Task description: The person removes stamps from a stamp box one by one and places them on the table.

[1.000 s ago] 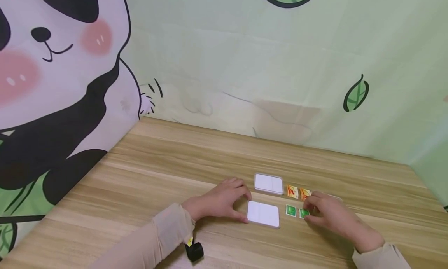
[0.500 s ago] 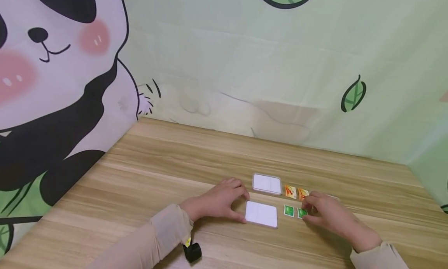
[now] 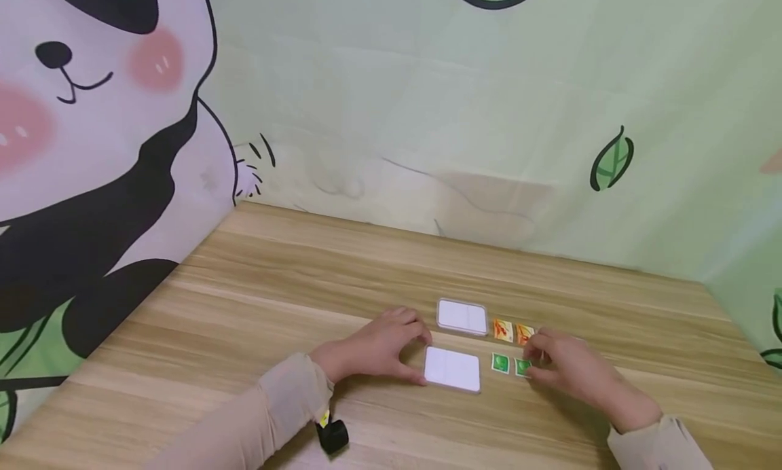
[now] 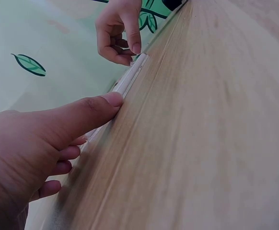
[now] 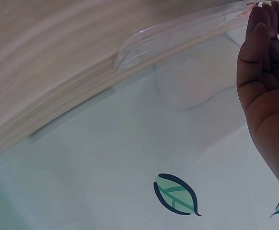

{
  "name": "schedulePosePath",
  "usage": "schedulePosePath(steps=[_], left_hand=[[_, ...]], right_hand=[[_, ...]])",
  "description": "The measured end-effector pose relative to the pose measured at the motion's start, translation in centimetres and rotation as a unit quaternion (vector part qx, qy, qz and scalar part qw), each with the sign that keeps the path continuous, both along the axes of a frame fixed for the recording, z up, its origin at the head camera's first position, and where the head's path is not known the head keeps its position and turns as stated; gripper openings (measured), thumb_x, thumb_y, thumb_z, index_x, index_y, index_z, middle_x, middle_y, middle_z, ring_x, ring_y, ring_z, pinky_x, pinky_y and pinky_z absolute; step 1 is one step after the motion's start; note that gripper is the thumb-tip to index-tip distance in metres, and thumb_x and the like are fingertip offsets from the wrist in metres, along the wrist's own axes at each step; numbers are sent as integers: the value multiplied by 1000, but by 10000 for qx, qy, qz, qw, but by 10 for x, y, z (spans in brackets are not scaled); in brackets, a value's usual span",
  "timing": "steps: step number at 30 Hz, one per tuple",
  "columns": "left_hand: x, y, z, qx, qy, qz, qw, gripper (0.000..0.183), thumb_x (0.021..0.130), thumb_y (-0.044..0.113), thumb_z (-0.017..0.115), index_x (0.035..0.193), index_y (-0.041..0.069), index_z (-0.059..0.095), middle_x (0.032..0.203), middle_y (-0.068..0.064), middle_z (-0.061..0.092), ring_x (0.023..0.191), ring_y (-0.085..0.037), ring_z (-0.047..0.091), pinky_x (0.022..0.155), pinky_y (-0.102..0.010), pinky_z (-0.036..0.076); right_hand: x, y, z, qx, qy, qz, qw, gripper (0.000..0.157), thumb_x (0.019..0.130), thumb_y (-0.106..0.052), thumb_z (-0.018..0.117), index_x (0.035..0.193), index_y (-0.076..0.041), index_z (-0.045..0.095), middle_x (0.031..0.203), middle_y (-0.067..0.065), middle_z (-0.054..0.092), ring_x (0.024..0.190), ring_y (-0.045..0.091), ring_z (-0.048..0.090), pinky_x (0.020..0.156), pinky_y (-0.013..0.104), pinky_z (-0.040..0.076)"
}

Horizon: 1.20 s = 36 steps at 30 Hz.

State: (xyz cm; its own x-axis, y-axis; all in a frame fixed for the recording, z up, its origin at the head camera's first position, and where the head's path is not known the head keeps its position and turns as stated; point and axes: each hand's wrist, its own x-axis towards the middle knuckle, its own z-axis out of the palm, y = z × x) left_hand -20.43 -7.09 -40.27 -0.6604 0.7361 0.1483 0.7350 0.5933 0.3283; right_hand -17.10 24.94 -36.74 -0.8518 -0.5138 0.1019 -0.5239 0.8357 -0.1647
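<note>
A white rectangular card in a clear-edged holder lies flat on the table. My left hand grips it at its left side, thumb at the near corner and fingers at the far one. In the left wrist view its thumb presses the white edge. Two small green picture cards lie in a row right of it. My right hand pinches the right-hand green card with thumb and index fingertips, the other fingers curled. That hand partly covers what lies behind it.
A second white card in a clear holder lies farther back, with two small orange picture cards to its right. A clear plastic case lies beyond my right hand. A panda-and-leaf backdrop stands behind the wooden table.
The head view has shifted slightly, so everything sits a little farther left. Both hands keep their places at the holder and the green card.
</note>
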Motion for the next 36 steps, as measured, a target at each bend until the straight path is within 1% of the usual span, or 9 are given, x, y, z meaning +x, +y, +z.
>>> schedulePosePath(steps=[7,16,21,25,28,33,36], left_hand=[[-1,1,-1,27,-63,6,10000,55,75,51,77,115,17,61,114,3,56,113,-14,47,107,-35,37],[-2,1,-3,71,-63,15,10000,54,75,51,77,113,17,61,114,3,56,114,-15,47,107,-37,37],[-1,1,-3,91,-63,13,9999,53,75,50,77,113,17,61,113,3,56,114,-15,47,106,-37,37],[-1,1,-2,152,31,-31,9999,52,74,49,78,111,17,61,112,3,56,113,-16,48,106,-38,37],[-1,1,-2,194,91,-69,9997,51,74,48,78,111,17,61,112,2,56,113,-17,48,106,-39,37],[-1,1,-1,179,72,-61,9998,51,74,48,78,111,17,61,112,2,56,113,-16,48,106,-38,37],[-1,1,-2,171,37,-47,9998,52,74,49,78,111,17,61,112,3,56,113,-16,48,106,-38,37]], right_hand=[[0,4,4,-111,25,-88,9999,11,79,-16,75,85,-14,65,79,-8,56,72,5,51,61,22,44],[-2,10,4,-160,25,-193,9997,14,81,-20,75,88,-12,66,81,-7,58,73,6,51,60,23,44],[-3,14,6,-316,126,-240,9991,11,82,-17,73,89,-11,67,83,-6,59,74,7,52,63,24,46],[-4,17,7,-342,205,-289,9988,10,82,-14,72,90,-10,67,85,-4,61,75,9,54,65,26,48],[-5,20,8,-320,162,-435,9984,12,82,-14,72,91,-8,67,87,-2,62,77,11,55,65,27,48],[-6,23,8,-253,192,-697,9971,16,81,-15,74,92,-7,67,88,2,61,78,15,57,66,31,49],[-6,25,9,-235,223,-740,9967,18,80,-17,75,92,-6,66,88,3,61,79,18,57,67,33,50]])
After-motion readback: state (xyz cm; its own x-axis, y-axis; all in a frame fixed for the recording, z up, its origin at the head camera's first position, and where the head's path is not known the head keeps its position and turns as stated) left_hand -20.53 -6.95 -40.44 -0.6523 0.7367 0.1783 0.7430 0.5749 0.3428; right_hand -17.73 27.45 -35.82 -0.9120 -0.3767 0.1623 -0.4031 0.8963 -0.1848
